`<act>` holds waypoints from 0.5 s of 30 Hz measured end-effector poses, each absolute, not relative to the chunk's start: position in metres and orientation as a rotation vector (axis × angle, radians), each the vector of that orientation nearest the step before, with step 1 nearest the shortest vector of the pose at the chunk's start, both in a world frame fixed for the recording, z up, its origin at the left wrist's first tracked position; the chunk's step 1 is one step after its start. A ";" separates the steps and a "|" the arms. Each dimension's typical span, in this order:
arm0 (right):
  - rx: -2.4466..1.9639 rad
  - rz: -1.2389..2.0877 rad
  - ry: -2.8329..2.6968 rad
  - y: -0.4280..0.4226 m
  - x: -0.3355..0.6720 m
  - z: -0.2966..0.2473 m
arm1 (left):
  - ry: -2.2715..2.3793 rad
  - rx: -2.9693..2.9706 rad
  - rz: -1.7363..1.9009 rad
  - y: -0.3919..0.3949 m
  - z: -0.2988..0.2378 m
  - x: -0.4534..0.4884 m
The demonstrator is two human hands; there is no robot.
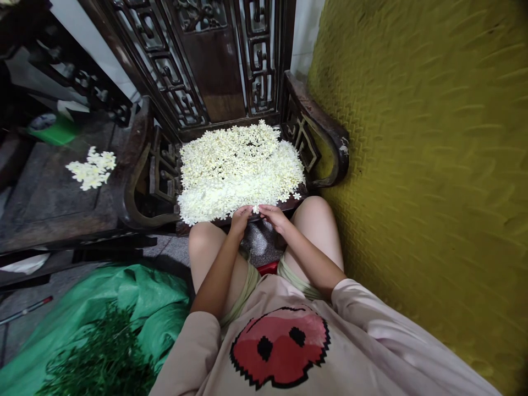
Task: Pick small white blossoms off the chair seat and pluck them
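A broad heap of small white flowers (239, 168) covers the seat of a dark carved wooden chair (315, 124) in front of me. My left hand (240, 218) and my right hand (273, 215) meet at the heap's near edge, fingers pinched together on one small white flower (256, 209) between them. My bare knees sit just below the chair's front edge.
A smaller pile of white flowers (93, 169) lies on a dark wooden seat at the left. A green sheet (124, 300) with green leafy stems (103, 357) lies on the floor at lower left. A yellow-green textured wall (433, 165) closes the right side.
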State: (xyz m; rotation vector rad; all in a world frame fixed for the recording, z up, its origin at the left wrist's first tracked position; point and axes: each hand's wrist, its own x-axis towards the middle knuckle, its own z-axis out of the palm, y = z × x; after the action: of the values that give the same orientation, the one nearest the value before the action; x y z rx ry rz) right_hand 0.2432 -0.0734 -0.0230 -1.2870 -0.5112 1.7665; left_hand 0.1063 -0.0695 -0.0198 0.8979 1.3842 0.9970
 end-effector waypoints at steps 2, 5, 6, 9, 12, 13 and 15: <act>-1.302 1.766 -0.501 -0.073 0.244 -0.023 | 1.380 0.858 1.024 -0.069 -0.020 0.106; -1.312 1.769 -0.489 -0.072 0.244 -0.024 | 1.386 0.793 1.089 -0.067 -0.020 0.105; -1.312 1.770 -0.485 -0.072 0.244 -0.024 | 1.394 0.772 1.110 -0.066 -0.020 0.103; -1.310 1.767 -0.472 -0.072 0.244 -0.026 | 1.436 0.700 1.191 -0.059 -0.020 0.095; -1.323 1.758 -0.466 -0.072 0.244 -0.026 | 1.481 0.629 1.285 -0.052 -0.021 0.085; -1.330 1.757 -0.467 -0.072 0.244 -0.026 | 1.486 0.605 1.309 -0.050 -0.021 0.082; -1.344 1.756 -0.467 -0.073 0.243 -0.026 | 1.473 0.556 1.335 -0.047 -0.022 0.079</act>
State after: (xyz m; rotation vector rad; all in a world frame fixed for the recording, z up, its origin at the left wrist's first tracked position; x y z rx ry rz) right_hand 0.2433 -0.0726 -0.0256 -1.3443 -0.4671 1.7562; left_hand 0.0790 -0.0475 -0.0220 0.5559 1.4733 1.3347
